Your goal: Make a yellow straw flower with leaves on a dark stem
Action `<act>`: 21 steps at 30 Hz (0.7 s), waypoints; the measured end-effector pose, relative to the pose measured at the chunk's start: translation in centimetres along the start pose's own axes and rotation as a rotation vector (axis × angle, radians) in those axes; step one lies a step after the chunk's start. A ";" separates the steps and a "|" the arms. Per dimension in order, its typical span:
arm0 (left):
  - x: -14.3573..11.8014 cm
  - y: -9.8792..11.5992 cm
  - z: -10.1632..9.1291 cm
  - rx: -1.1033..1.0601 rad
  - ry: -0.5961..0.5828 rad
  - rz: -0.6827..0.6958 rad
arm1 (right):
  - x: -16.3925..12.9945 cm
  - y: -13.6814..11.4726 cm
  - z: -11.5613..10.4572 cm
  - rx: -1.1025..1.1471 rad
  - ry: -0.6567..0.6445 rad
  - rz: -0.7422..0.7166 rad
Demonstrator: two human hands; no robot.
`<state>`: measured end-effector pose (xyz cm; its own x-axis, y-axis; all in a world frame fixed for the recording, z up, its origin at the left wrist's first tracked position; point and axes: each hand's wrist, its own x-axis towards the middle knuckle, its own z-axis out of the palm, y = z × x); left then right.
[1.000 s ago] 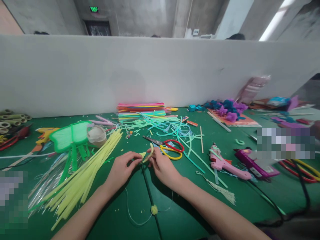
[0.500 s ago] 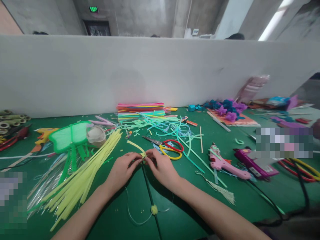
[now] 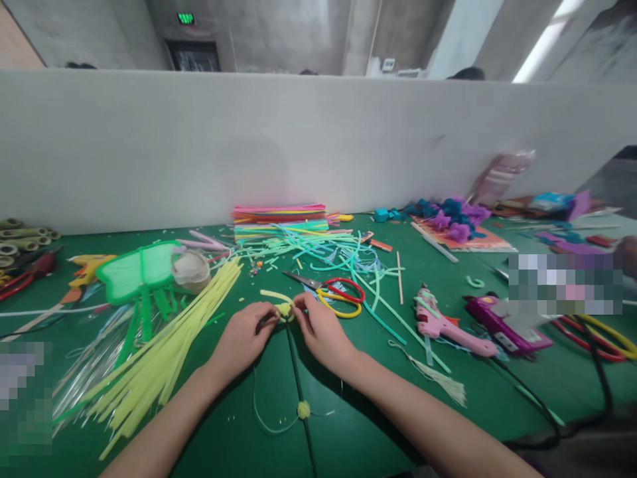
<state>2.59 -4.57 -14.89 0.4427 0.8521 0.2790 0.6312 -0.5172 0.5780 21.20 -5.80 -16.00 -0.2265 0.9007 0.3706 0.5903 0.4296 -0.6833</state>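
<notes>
In the middle of the table, my left hand (image 3: 247, 332) pinches one side of a small looped piece of yellow strip (image 3: 285, 310). My right hand (image 3: 321, 330) grips its other side with thumb and fingers. One loose end of the strip sticks out up and to the left. Below the hands, a small yellow knotted ball (image 3: 303, 410) lies on the table with a thin pale cord (image 3: 271, 428) running from it. Just beyond my right hand are scissors (image 3: 341, 297) with red and yellow handles. A bundle of yellow strips (image 3: 174, 358) lies left of my left hand.
A pink glue gun (image 3: 450, 332) and a purple glue gun (image 3: 505, 328) lie right, with cables. A tassel (image 3: 438, 378) is nearer. Green cut strips (image 3: 368, 265) and coloured bundles (image 3: 279, 219) lie ahead. A green frame (image 3: 142, 265) and round container (image 3: 190, 269) sit left.
My fingers have moved slightly apart, showing more of the looped yellow piece between them. The strip's loose end has shifted a little right and lower.
</notes>
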 end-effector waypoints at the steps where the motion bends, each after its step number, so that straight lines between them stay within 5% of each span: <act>1: 0.0 0.0 0.0 -0.004 -0.011 -0.002 | 0.0 0.1 0.1 -0.025 0.005 -0.010; 11: 0.2 -0.4 0.3 -0.019 0.019 0.006 | 0.9 1.2 -0.4 -0.180 -0.119 -0.092; 21: -0.1 -0.2 -0.4 0.037 0.031 0.009 | 0.6 1.0 0.0 -0.086 -0.105 -0.132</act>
<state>2.17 -4.48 -14.75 0.4288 0.8491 0.3086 0.6507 -0.5272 0.5464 21.66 -4.78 -16.46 -0.3834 0.8405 0.3829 0.6130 0.5417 -0.5751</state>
